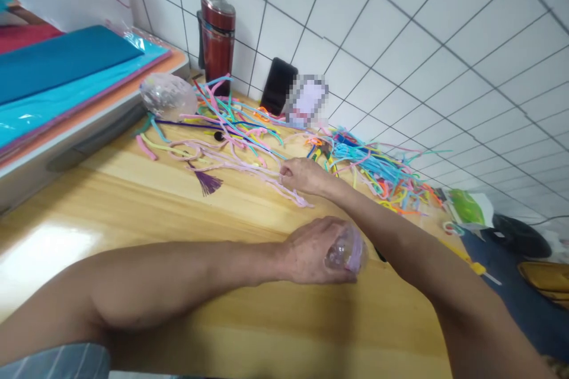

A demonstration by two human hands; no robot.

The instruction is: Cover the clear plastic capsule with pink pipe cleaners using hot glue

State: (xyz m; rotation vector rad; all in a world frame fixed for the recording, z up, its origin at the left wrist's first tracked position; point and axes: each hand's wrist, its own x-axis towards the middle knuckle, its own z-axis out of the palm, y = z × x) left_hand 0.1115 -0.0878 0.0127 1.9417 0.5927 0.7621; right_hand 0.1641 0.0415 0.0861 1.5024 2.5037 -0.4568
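Observation:
My left hand is wrapped round a clear plastic bottle, seen end-on, with a lilac band across it; the palm covers the rest. Farther back, my right hand pinches pale lilac pipe cleaners lying on the table; its fingertips are partly hidden. These fuzzy strands run left into a tangle of coloured pipe cleaners. A purple tassel lies left of my right hand. More pipe cleaners, with a light blue bundle among them, are heaped to its right.
Along the tiled wall stand a red thermos and a dark phone, beside a blurred-out item. A crumpled clear plastic piece sits near stacked coloured sheets at left. A yellow-handled tool lies at the table's right.

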